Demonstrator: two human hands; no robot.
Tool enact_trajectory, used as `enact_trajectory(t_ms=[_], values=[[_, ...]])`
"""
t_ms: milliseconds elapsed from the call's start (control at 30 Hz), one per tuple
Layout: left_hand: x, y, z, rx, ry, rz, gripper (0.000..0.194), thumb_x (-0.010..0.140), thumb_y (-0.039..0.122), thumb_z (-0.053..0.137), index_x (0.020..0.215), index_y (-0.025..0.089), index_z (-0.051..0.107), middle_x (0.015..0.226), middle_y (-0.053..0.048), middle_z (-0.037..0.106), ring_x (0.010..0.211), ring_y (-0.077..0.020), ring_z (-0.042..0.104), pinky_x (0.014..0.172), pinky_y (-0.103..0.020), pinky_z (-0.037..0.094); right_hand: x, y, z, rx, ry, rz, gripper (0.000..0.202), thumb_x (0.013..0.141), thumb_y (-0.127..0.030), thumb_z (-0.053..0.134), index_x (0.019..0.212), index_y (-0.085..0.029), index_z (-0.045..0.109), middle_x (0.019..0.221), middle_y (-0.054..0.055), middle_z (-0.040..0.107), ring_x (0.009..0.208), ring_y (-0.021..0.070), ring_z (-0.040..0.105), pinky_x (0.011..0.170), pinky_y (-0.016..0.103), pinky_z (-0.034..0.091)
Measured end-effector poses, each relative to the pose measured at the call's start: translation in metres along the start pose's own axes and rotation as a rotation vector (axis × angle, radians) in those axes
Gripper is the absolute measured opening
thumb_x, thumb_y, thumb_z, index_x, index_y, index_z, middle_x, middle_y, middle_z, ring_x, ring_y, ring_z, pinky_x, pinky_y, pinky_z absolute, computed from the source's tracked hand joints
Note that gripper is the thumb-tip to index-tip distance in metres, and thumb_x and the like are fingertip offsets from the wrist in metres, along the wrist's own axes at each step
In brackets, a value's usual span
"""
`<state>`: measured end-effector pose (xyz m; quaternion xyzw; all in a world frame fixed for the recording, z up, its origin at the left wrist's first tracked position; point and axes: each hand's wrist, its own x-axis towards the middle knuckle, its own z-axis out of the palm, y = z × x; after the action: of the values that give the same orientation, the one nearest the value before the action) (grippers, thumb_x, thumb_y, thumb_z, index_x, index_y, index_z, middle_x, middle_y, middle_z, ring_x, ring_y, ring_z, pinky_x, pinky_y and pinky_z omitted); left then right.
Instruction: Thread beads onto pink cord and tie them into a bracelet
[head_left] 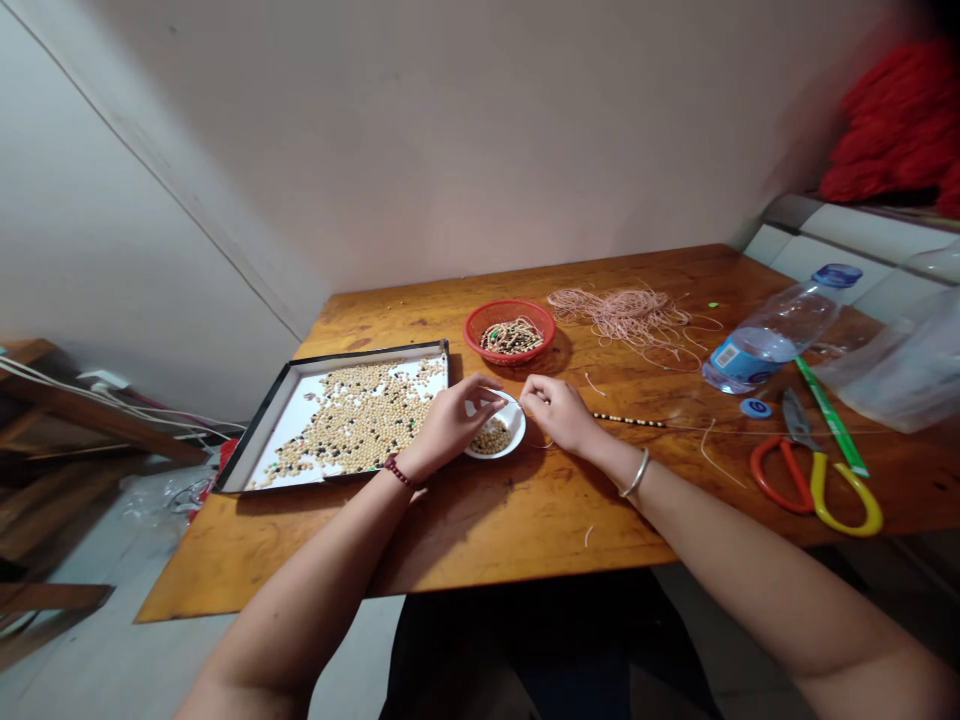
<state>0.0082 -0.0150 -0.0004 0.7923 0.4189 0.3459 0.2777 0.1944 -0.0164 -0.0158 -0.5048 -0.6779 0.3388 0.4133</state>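
My left hand (459,418) is over the left rim of a small white bowl (516,440), its thumb and forefinger curled toward each other. What lies between their tips is too small to make out. Beads (491,438) fill the bottom of the bowl, partly behind that hand. Just right of the bowl, my right hand (556,410) is closed in a pinch on a thin string. From behind its wrist runs a beaded string (630,420) with dark and pale beads, its bare thread continuing to the right. Fingertips of both hands are close together.
Left is a black-edged tray (255,430) of loose beads. A red basket (471,335) holds strung beads, beside tangled pink string (630,315). At right are a water bottle (765,345), blue cap (755,408), green strip (832,415), scissors (806,470) and plastic bag (907,365).
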Motion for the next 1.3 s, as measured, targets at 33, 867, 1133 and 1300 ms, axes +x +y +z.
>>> enact_trajectory(t_ms=[33,867,1133,1300], values=[[-0.0001,0.0001,-0.0001,0.001,-0.001,-0.002,0.020,0.086,0.030,0.059,0.102,0.018,0.059,0.092,-0.006,0.071,0.082,-0.0148,0.067,0.073,-0.027,0.053,0.0000,-0.0003,0.0001,0.001,0.000,-0.001,0.016,0.076,-0.021,0.046,0.060,-0.018,0.049,0.055,-0.002,0.049,0.056,0.0120,0.045,0.054,0.023,0.030],[-0.0005,0.0037,-0.0033,0.063,0.003,0.031,0.018,0.086,0.034,0.059,0.094,0.019,0.066,0.092,-0.005,0.070,0.079,-0.0134,0.064,0.071,-0.025,0.051,-0.0009,-0.0007,-0.0006,-0.005,0.003,-0.040,0.016,0.076,-0.021,0.047,0.060,-0.018,0.050,0.056,-0.002,0.050,0.057,0.0122,0.045,0.055,0.024,0.030],[-0.0015,0.0049,-0.0017,0.164,-0.018,0.062,0.021,0.084,0.039,0.061,0.090,0.021,0.071,0.082,-0.002,0.070,0.069,-0.0133,0.060,0.068,-0.025,0.048,-0.0017,-0.0019,0.0017,0.052,-0.086,-0.025,0.016,0.078,-0.024,0.048,0.064,-0.018,0.053,0.060,-0.002,0.051,0.060,0.0123,0.046,0.058,0.024,0.032],[-0.0011,0.0067,-0.0025,0.318,0.031,0.107,0.022,0.088,0.038,0.056,0.098,0.022,0.067,0.086,-0.003,0.069,0.076,-0.0146,0.058,0.071,-0.026,0.045,0.0021,0.0005,0.0052,0.317,-0.146,0.067,0.025,0.080,-0.036,0.048,0.067,-0.017,0.055,0.058,-0.002,0.048,0.055,0.0104,0.043,0.052,0.023,0.031]])
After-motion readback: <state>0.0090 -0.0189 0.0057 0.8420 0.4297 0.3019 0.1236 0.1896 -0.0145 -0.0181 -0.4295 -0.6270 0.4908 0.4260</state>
